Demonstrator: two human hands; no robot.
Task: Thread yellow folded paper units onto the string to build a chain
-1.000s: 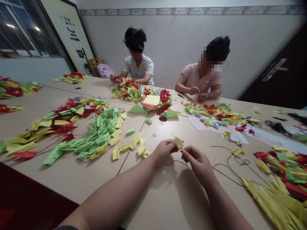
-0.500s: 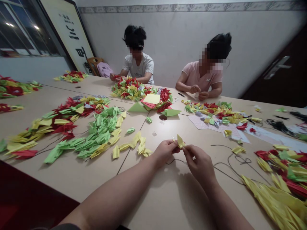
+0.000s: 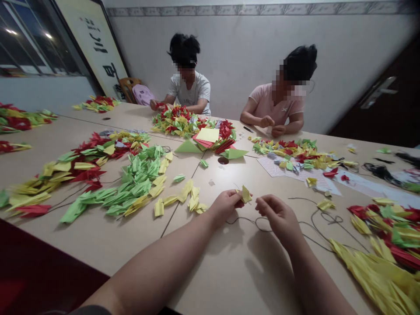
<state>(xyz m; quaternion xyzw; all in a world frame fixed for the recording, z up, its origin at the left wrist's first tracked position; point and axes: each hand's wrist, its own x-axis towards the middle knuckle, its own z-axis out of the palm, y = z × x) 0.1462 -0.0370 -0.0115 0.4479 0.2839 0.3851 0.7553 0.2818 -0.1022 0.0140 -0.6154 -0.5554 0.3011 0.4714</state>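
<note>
My left hand (image 3: 227, 208) pinches a small yellow folded paper piece (image 3: 246, 194) above the table. A thin dark tip, perhaps a needle or thread end, shows at the paper's lower edge. Just to the right, apart from the paper, is my right hand (image 3: 276, 215), its thumb and fingers drawn together. Whatever is between those fingertips, if anything, is too small to make out. Below the hands a dark cord (image 3: 241, 218) curls across the table and passes under the right hand. Left of my left hand lie several loose yellow folded papers (image 3: 193, 199).
Green folded papers (image 3: 136, 179) are heaped at left. A long bundle of yellow folded papers (image 3: 370, 273) lies at near right. Square paper sheets (image 3: 207, 135) are stacked mid-table, beside a round table hole (image 3: 223, 161). Two people sit across, one with both hands (image 3: 273, 126) together.
My right hand has moved right, away from the yellow folded paper, which stays in my left hand. More of the cord shows between the hands.
</note>
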